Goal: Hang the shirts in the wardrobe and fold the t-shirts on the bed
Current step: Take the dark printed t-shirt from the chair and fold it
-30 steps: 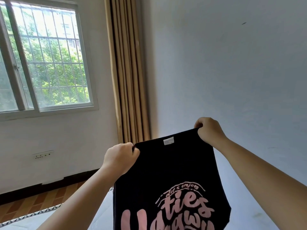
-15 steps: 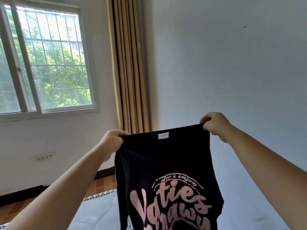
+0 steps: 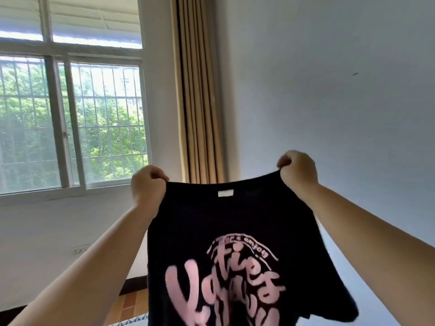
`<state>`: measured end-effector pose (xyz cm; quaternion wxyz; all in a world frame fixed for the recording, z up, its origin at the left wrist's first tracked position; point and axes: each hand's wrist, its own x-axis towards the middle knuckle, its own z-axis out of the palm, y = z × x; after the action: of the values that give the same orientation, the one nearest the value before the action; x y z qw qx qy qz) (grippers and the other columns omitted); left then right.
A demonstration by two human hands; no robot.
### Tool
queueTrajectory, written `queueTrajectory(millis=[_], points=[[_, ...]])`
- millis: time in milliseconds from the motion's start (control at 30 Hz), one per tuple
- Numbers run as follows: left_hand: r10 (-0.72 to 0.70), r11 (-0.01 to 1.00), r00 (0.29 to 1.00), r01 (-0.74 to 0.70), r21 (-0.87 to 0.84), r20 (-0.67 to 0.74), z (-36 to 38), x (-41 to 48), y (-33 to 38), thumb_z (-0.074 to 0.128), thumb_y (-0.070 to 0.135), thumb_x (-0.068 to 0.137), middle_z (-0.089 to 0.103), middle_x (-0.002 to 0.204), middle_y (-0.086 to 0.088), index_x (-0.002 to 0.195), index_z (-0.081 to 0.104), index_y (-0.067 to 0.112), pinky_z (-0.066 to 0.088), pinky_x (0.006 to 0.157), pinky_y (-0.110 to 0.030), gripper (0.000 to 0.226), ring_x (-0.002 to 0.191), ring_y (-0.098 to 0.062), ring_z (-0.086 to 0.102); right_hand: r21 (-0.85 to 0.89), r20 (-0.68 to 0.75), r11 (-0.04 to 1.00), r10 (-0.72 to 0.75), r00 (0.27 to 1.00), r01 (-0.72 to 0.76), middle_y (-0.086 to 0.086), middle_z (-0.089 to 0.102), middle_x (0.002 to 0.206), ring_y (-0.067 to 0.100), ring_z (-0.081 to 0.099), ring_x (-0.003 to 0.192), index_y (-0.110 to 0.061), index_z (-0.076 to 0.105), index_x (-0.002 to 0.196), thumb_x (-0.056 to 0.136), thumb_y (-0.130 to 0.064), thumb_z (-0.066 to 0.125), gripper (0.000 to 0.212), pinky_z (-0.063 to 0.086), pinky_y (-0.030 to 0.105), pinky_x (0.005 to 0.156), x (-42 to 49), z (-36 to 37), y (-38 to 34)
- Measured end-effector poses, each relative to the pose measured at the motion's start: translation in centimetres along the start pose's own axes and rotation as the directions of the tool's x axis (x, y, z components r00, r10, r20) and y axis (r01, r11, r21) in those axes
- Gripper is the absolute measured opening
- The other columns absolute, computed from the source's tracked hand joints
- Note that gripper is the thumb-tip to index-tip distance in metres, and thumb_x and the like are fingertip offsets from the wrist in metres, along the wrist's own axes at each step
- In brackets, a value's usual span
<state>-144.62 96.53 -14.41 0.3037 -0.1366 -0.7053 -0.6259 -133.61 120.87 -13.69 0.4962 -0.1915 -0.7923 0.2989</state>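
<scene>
A black t-shirt point(image 3: 235, 222) with pink lettering hangs in the air in front of me, its small white label near the top edge. My left hand point(image 3: 147, 187) grips the shirt's upper left corner. My right hand point(image 3: 297, 170) grips the upper right corner, a bit higher. The top edge stretches between the two fists. The shirt's lower part runs out of the frame at the bottom. A sliver of the bed's patterned edge point(image 3: 134, 321) shows under my left arm.
A barred window point(image 3: 70, 123) fills the left wall, with a tan curtain point(image 3: 200, 102) in the corner. A plain white wall point(image 3: 329, 90) is ahead on the right. A wall socket point(image 3: 80, 250) and a strip of wooden floor point(image 3: 129, 304) lie low left.
Both hands have risen and moved apart, so the t-shirt's top edge is pulled wider and held higher. My view has tilted upward; less of the bed shows.
</scene>
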Motion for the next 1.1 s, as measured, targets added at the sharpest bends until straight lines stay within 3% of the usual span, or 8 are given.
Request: queueTrajectory(millis=[67, 200, 300, 567, 667, 733, 867, 1100], points=[[0.106, 0.991, 0.994, -0.108, 0.076, 0.027, -0.7, -0.1, 0.3, 0.036, -0.022, 0.066, 0.053, 0.063, 0.001, 0.059, 0.053, 0.013, 0.036, 0.053, -0.016, 0.039, 0.062, -0.011, 0.047, 0.049, -0.038, 0.996, -0.075, 0.996, 0.077, 0.008, 0.062, 0.091, 0.023, 0.054, 0.085, -0.011, 0.059, 0.085, 0.077, 0.011, 0.038, 0.031, 0.038, 0.025, 0.072, 0.1, 0.3, -1.1], [0.07, 0.991, 0.997, -0.074, 0.109, 0.035, -2.6, 0.3, -1.3, 0.038, -0.021, 0.067, 0.056, 0.065, -0.001, 0.059, 0.055, 0.014, 0.04, 0.056, -0.021, 0.04, 0.064, -0.013, 0.049, -0.171, 0.281, 0.982, -0.024, 0.959, 0.075, 0.016, 0.064, 0.106, 0.03, 0.057, 0.097, -0.007, 0.066, 0.094, 0.083, 0.007, 0.041, 0.031, 0.042, 0.028, 0.079, -0.9, 1.2, -0.3], [0.069, 0.998, 0.998, -0.069, 0.005, 0.004, -4.5, 0.9, -1.1, 0.037, -0.022, 0.068, 0.055, 0.065, -0.003, 0.06, 0.054, 0.013, 0.041, 0.058, -0.021, 0.04, 0.063, -0.013, 0.049, 0.014, 0.2, 0.998, -0.063, 0.978, 0.062, 0.008, 0.062, 0.086, 0.024, 0.056, 0.084, -0.012, 0.06, 0.078, 0.081, 0.007, 0.046, 0.023, 0.039, 0.026, 0.069, -0.6, 0.2, -0.3], [0.213, 0.97, 0.971, -0.224, 0.098, 0.107, -8.4, 1.5, 0.4, 0.038, -0.014, 0.075, 0.042, 0.054, -0.007, 0.054, 0.051, 0.006, 0.03, 0.053, -0.024, 0.032, 0.055, -0.016, 0.039, 0.075, 0.606, 0.995, -0.093, 0.79, 0.059, -0.002, 0.032, 0.053, 0.013, 0.026, 0.048, -0.009, 0.037, 0.064, 0.085, 0.002, 0.039, 0.024, 0.023, 0.025, 0.048, -0.5, -2.2, -2.2], [0.113, 0.992, 0.97, -0.124, 0.039, 0.214, -9.5, 2.0, 0.3, 0.05, 0.006, 0.081, 0.034, 0.052, -0.006, 0.057, 0.047, 0.005, 0.027, 0.052, -0.026, 0.025, 0.055, -0.018, 0.035, 0.165, 0.681, 0.979, -0.202, 0.704, 0.122, -0.004, 0.032, 0.051, 0.011, 0.025, 0.045, -0.014, 0.032, 0.055, 0.087, 0.0, 0.038, 0.035, 0.023, 0.025, 0.046, -1.5, -2.5, -3.3], [-0.014, 1.0, 0.925, 0.018, -0.006, 0.379, -10.7, 2.2, 0.4, 0.062, 0.031, 0.085, 0.043, 0.049, -0.004, 0.058, 0.048, 0.006, 0.037, 0.051, -0.022, 0.039, 0.051, -0.019, 0.042, 0.307, 0.791, 0.946, -0.193, 0.581, -0.105, -0.001, 0.04, 0.051, 0.009, 0.036, 0.04, -0.012, 0.045, 0.057, 0.095, -0.016, 0.04, 0.039, 0.031, 0.021, 0.042, -2.1, -3.0, -4.1], [-0.095, 0.992, 0.791, 0.02, 0.128, 0.605, -13.4, 1.7, -0.1, 0.072, 0.081, 0.03, 0.055, 0.056, -0.004, 0.064, 0.058, 0.006, 0.045, 0.052, -0.021, 0.083, 0.051, -0.016, 0.054, 0.3, 0.895, 0.938, -0.212, 0.393, -0.177, 0.003, 0.058, 0.059, 0.012, 0.056, 0.049, -0.007, 0.063, 0.069, 0.087, -0.047, 0.055, 0.044, 0.043, 0.018, 0.046, -2.4, -3.4, -4.9], [-0.134, 0.981, 0.745, 0.008, 0.192, 0.653, -16.3, 1.4, -0.5, 0.085, 0.065, 0.013, 0.064, 0.069, -0.006, 0.083, 0.066, 0.002, 0.053, 0.06, -0.024, 0.096, 0.063, -0.017, 0.063, 0.329, 0.823, 0.935, -0.213, 0.527, -0.136, 0.006, 0.072, 0.078, 0.015, 0.069, 0.066, -0.008, 0.069, 0.093, 0.084, -0.013, 0.067, 0.011, 0.052, 0.02, 0.055, -2.0, -2.1, -5.4]])
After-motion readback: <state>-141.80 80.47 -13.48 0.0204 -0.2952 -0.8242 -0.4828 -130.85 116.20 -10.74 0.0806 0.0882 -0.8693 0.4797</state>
